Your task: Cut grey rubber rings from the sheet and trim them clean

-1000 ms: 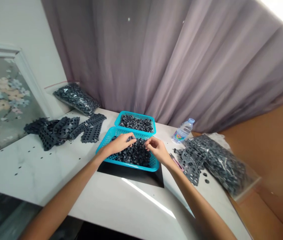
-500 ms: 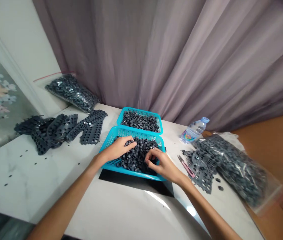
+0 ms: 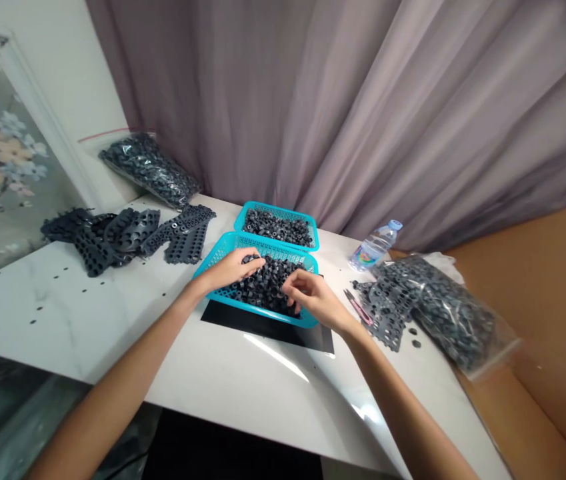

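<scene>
A teal plastic basket (image 3: 213,257) heaped with small black ring-shaped parts (image 3: 267,283) sits on the white table, on a black mat (image 3: 273,330). My left hand (image 3: 233,267) rests in the basket's left side with fingers curled over the parts. At the basket's near right, my right hand (image 3: 310,297) has its fingers pinched together among the parts. What each hand grips is too small to make out. A second teal basket (image 3: 307,223) with the same parts stands just behind.
Black perforated sheets (image 3: 123,233) lie at the left, with a clear bag of black parts (image 3: 150,170) behind them. At the right are a water bottle (image 3: 375,245), pink-handled snips (image 3: 357,307), more black sheets (image 3: 383,313) and another bag of parts (image 3: 457,320). A curtain hangs behind.
My right hand has moved from the basket's middle toward its near right edge. My left hand has stayed in the left of the basket. The view has shifted a little.
</scene>
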`<state>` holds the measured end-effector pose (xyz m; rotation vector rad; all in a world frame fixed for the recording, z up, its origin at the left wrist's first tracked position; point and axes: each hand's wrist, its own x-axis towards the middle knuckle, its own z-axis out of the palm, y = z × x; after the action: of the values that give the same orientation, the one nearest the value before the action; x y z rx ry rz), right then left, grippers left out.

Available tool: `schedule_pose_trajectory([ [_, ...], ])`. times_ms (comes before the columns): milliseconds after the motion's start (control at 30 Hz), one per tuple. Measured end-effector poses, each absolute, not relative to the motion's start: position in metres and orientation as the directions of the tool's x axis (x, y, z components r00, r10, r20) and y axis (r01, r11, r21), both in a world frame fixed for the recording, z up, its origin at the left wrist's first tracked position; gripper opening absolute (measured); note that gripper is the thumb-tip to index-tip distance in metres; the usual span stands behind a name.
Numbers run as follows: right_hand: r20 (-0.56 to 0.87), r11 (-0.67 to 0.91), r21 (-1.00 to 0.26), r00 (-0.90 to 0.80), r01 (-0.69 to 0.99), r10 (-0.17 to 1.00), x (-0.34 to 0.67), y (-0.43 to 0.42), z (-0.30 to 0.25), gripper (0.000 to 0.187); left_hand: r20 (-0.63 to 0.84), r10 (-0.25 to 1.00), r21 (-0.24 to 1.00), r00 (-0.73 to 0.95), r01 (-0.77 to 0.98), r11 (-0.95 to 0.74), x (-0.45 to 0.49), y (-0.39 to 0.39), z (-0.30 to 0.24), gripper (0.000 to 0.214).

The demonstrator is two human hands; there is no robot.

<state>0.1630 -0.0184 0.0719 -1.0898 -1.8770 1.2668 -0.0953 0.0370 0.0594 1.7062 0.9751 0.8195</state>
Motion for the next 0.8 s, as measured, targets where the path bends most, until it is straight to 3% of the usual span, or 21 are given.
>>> schedule_pose_trajectory([
  [200,-0.007,0.145,-0.938,-0.435,0.314,0.901,0.16,-0.016,0.06,0.036,0.068,0.851,0.935,0.521,0.264,-0.237,-0.081,0.032,0.055,0.04],
  [367,-0.009,0.158,-0.92,-0.422,0.359,0.907,0.163,-0.009,0.057,0.027,0.028,0.841,0.936,0.541,0.28,-0.211,-0.072,0.028,0.054,0.039],
  [633,0.154,0.279,-0.875,-0.319,0.396,0.935,0.17,-0.018,0.059,0.026,-0.027,0.837,0.975,0.546,0.201,-0.1,-0.058,0.02,0.059,0.038],
  [800,0.242,0.411,-0.807,-0.398,0.424,0.885,0.168,-0.032,0.069,0.028,-0.103,0.743,0.995,0.661,0.07,0.076,-0.051,0.011,0.066,0.045],
])
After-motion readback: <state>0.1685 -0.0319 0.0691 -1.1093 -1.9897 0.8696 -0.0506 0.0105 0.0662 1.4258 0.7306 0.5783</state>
